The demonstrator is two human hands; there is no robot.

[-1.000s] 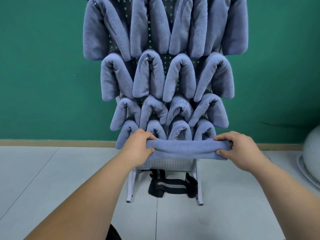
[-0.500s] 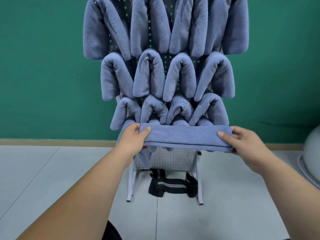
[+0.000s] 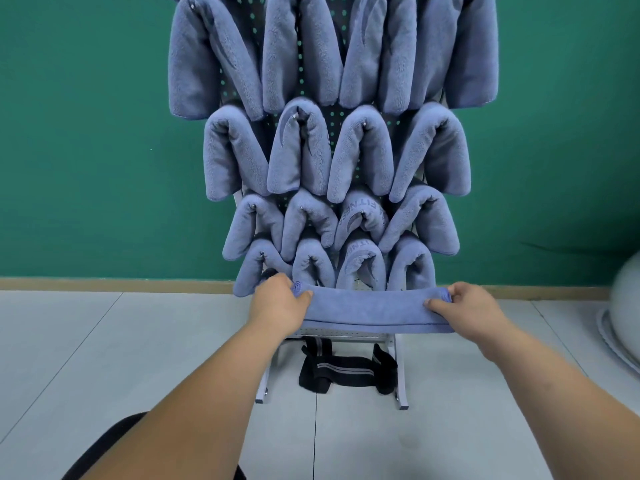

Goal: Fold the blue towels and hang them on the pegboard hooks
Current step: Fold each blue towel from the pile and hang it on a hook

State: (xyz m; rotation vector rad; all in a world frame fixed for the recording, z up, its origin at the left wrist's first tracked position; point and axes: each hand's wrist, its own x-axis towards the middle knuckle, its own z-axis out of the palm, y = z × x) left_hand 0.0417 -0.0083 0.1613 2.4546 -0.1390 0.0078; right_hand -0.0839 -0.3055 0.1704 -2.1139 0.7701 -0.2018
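Pegboard (image 3: 300, 77) stands upright at centre frame against the green wall (image 3: 86, 133), on pale metal legs. It carries hung towels (image 3: 360, 150), blue, each draped over a hook in an inverted U; four rows in view, the top row cut by the upper edge. Small metal hook tips (image 3: 366, 124) show at some of the folds. One folded towel (image 3: 367, 308), a long flat band, is held level across the lower centre, just in front of the bottom row and covering the board's lower edge. Left hand (image 3: 277, 306) grips its left end, fingers curled over the top. Right hand (image 3: 467, 311) pinches the right end, thumb on the near face, fingers wrapped behind. A black strap (image 3: 346, 370) lies on the grey floor (image 3: 138, 358) between the legs. A pale rounded object (image 3: 627, 306), blurred, sits at the right edge.
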